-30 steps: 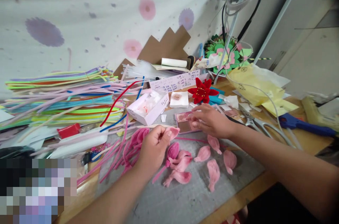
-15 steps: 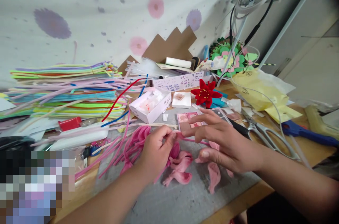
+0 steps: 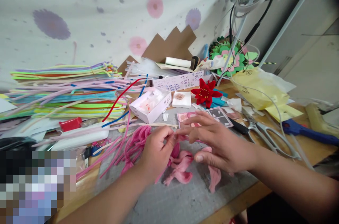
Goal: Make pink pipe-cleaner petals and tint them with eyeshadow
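Note:
My left hand (image 3: 159,150) is closed in a pinch above the grey mat (image 3: 156,199), holding a pink fuzzy petal that my fingers mostly hide. My right hand (image 3: 222,144) has its fingers stretched out and apart, one fingertip reaching the left thumb and the pinched piece. Below them lie curled pink petals (image 3: 181,171), and another petal (image 3: 214,178) rests under the right hand. Left of my left hand are deep pink loops of pipe cleaner (image 3: 140,137). Just behind the right fingers is a makeup palette (image 3: 182,118) with pink pans.
Scissors (image 3: 262,135) lie at right, beside a blue-handled tool (image 3: 304,132). A red flower (image 3: 206,93), a small white box (image 3: 149,107) and a white square pad (image 3: 181,100) stand behind. Bundles of coloured pipe cleaners (image 3: 66,111) fill the left.
My right fingers have shifted slightly left and down, against the left thumb. The pink tip between the hands is now more covered, and more of the palette shows.

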`<state>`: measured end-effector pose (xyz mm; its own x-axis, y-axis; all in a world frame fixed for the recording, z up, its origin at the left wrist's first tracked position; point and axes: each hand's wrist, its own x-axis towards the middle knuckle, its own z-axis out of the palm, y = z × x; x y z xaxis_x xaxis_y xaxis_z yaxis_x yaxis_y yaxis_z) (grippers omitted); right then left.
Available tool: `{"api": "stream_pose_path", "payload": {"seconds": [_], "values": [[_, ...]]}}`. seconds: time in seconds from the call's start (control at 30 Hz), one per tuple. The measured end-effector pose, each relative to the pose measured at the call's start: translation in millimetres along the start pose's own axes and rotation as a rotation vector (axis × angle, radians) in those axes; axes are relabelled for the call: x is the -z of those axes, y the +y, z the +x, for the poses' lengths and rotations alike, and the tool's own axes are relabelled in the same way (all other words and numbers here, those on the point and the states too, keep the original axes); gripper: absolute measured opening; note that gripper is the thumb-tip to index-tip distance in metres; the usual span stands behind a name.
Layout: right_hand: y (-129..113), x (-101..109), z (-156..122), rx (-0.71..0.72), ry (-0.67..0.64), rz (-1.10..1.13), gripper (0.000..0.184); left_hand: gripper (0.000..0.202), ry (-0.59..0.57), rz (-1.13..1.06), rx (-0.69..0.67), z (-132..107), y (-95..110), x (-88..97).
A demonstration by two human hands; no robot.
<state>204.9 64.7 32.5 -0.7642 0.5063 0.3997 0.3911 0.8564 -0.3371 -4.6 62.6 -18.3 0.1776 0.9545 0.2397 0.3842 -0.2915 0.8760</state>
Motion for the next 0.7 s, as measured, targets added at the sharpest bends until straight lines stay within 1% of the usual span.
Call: {"api": "stream_pose_path", "payload": {"seconds": [0.13,0.33,0.43,0.5,0.57,0.6,0.63,0.7], "values": [[-0.1,3.6,-2.5,0.011,0.047,-0.006,0.017,0.026,-0.028,0.02,0.009,-0.1,-1.1,-0.2],[-0.3,4.5,-5.0,0.069,0.042,-0.13,0.018,0.024,-0.012,-0.039,0.032,1.0,-0.6,-0.2],[-2.3,4.3,-5.2,0.087,0.07,-0.155,0.019,0.023,-0.006,-0.047,0.059,1.8,-0.2,-0.6],[-0.2,3.3,-4.9,0.097,0.057,-0.154,0.02,0.023,-0.01,-0.057,0.087,2.7,-0.3,-0.9],[9.2,1.5,-5.5,0.081,0.061,-0.152,0.019,0.023,-0.01,-0.076,0.114,3.9,-1.1,-1.0],[17.2,0.5,-6.4,0.047,0.08,-0.16,0.019,0.023,-0.003,-0.082,0.124,4.5,-1.7,-0.9],[27.1,-0.6,-8.0,-0.003,0.105,-0.175,0.019,0.024,0.006,-0.084,0.133,5.2,-2.6,-0.7],[49.6,-2.6,-12.8,-0.149,0.13,-0.223,0.02,0.025,0.028,-0.083,0.152,6.5,-4.7,-0.2]]}}
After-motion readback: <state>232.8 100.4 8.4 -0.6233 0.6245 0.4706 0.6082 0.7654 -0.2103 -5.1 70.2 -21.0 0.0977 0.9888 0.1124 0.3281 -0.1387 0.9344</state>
